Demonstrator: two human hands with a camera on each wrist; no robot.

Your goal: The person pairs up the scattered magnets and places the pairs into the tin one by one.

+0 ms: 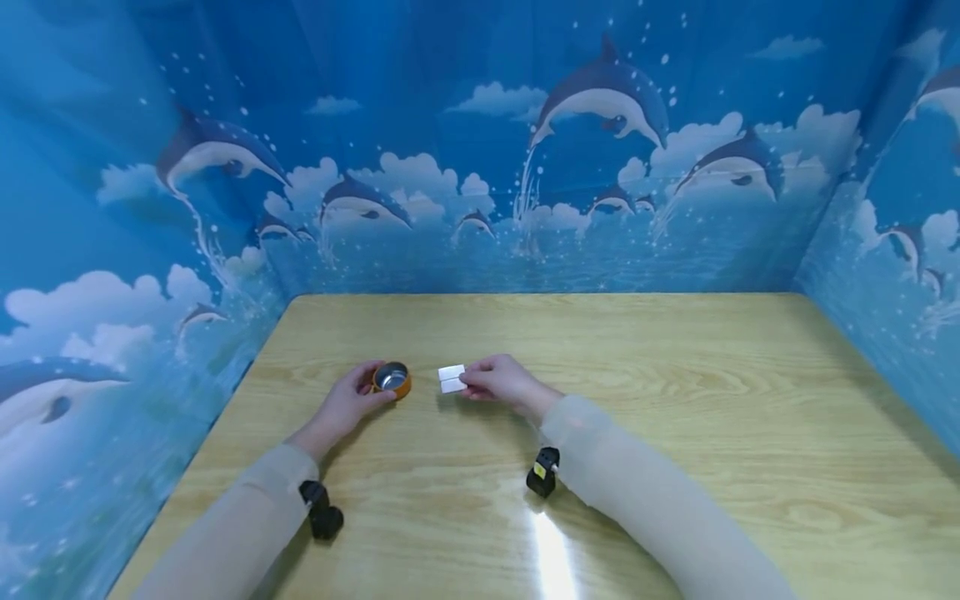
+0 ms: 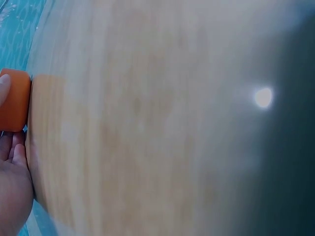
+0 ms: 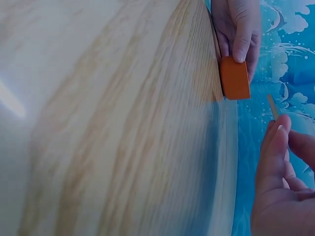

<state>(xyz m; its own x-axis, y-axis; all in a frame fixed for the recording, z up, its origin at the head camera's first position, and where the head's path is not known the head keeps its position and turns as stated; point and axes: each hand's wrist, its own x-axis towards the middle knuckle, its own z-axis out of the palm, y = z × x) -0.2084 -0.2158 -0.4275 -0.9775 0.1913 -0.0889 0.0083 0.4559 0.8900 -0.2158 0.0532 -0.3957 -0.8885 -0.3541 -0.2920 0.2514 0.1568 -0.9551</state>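
Note:
On the table, my left hand (image 1: 351, 402) grips a small round bowl (image 1: 405, 385) with an orange outside and a shiny metal inside. Its thumb lies along the near side and the fingers reach round the far side. The left wrist view shows the orange wall (image 2: 15, 103) upright on the wood. To the right of the bowl, my right hand (image 1: 506, 383) pinches a small white flat piece (image 1: 451, 378) by its right edge. A dark line runs across the middle of that piece. Seen edge-on in the right wrist view, the piece (image 3: 272, 107) looks thin and stands apart from the bowl.
Both hands work over a light wood-grain table (image 1: 675, 400). A blue curtain (image 1: 450, 125) printed with dolphins and clouds stands behind the table and along its sides. Black wrist cameras hang under the left sleeve (image 1: 322, 512) and the right sleeve (image 1: 542, 475).

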